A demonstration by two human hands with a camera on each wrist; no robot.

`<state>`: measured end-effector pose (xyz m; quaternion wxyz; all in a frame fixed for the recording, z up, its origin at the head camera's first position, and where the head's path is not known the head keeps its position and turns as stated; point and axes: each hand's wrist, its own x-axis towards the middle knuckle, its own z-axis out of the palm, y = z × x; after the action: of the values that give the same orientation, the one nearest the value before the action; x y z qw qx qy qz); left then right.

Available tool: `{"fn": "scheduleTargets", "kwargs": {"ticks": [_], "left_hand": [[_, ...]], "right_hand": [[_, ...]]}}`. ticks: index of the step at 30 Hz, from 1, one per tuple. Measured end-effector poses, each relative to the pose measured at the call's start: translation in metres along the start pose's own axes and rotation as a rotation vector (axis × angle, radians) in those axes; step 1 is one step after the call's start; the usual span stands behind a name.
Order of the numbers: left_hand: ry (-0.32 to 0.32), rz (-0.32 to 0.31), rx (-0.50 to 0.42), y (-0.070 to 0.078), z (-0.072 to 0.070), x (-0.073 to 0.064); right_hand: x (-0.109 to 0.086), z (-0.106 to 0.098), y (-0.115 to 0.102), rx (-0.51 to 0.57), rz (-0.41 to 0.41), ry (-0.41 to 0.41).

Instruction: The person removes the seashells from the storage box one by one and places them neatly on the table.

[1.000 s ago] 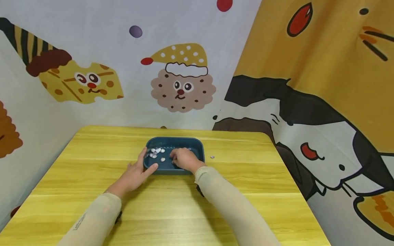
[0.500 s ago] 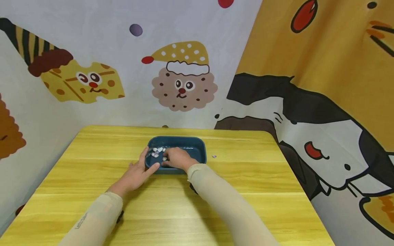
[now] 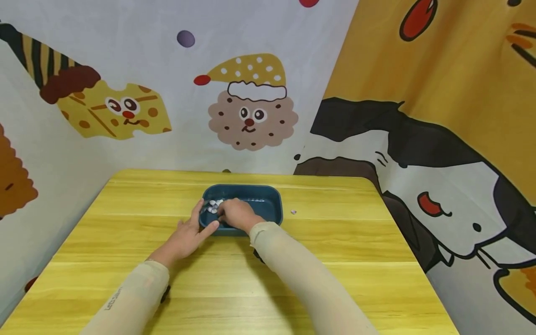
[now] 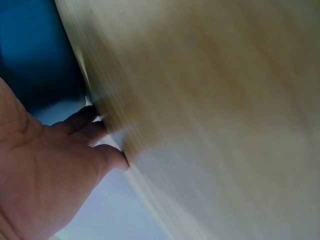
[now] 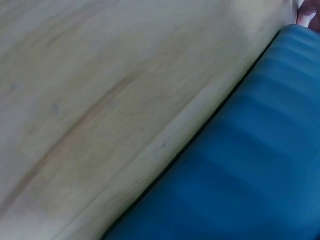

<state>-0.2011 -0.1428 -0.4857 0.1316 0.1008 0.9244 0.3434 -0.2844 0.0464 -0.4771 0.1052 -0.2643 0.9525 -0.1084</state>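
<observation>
A dark blue rectangular tray (image 3: 268,204) stands on the table, with small whitish, shell-like pieces (image 3: 212,206) clustered at its left end. My left hand (image 3: 186,237) lies at the tray's near left corner, thumb along the front and fingers along the left side. In the left wrist view, the left hand (image 4: 55,160) has its fingers extended against the tray and tabletop. Inside the tray, my right hand (image 3: 237,214) reaches down with bent fingers, fingertips right beside the pieces. I cannot tell whether a piece is between them. The right wrist view shows mostly the tray's ribbed outer wall (image 5: 235,160).
One small whitish piece (image 3: 293,212) lies on the wooden table (image 3: 217,288), right of the tray. A patterned cloth (image 3: 159,28) with cartoon figures hangs behind the table and along its sides.
My right hand has moved left inside the tray, up to the cluster. A single piece that lay apart near the tray's middle no longer shows there. The left hand stays at the corner.
</observation>
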Motion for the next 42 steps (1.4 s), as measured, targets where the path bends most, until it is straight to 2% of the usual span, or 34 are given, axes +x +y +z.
{"fn": "scheduleTargets", "kwargs": {"ticks": [6,10,20,30,36,39,42], "left_hand": [[-0.002,-0.012,-0.002,-0.001,0.001,0.001],[-0.001,-0.014,0.0,0.0,0.002,0.002],[0.002,-0.007,0.003,0.001,0.0,0.002],[0.001,-0.008,-0.001,0.0,0.001,0.003],[0.003,-0.009,0.01,-0.001,0.003,0.003],[-0.001,-0.011,0.009,-0.001,0.003,0.002],[-0.002,-0.015,0.002,0.0,0.002,0.001]], "right_hand": [[-0.003,-0.002,-0.001,-0.054,0.081,0.032],[-0.002,-0.003,0.0,-0.039,0.098,0.017],[0.0,-0.003,0.004,-0.011,0.072,0.034],[-0.014,-0.015,0.01,0.039,0.046,0.017],[-0.039,-0.044,0.031,0.133,0.022,0.097],[-0.062,-0.07,0.048,0.198,0.0,0.14],[-0.089,-0.098,0.075,0.232,-0.01,0.191]]}}
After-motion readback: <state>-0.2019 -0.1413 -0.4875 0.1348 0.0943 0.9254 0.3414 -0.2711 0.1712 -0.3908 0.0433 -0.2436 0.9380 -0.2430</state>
